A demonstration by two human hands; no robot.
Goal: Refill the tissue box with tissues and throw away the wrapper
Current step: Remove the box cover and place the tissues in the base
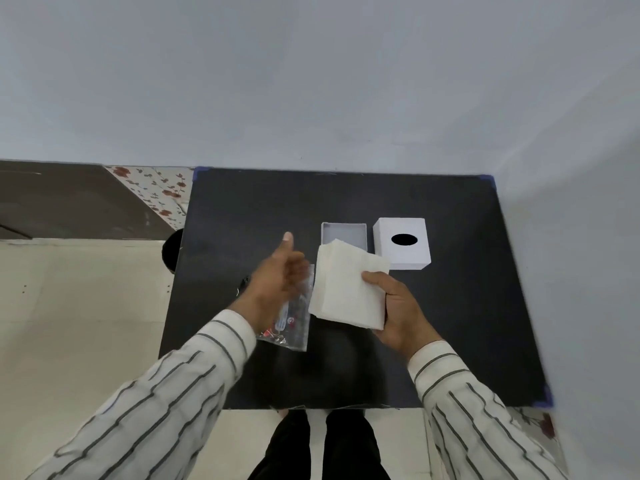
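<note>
Gripping the tissue stack [348, 289], right hand [398, 306] nears tray [343, 233]; left hand [277, 278] spread over wrapper [294, 327].

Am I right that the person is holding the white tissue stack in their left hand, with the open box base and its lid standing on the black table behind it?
Not quite: the head view shows the tissue stack in the right hand, not the left. The open box base and lid do stand on the black table behind it.

Wrapper [292, 320] — half behind left hand [277, 275]

Home room: floral floor tiles [157, 190]
</note>
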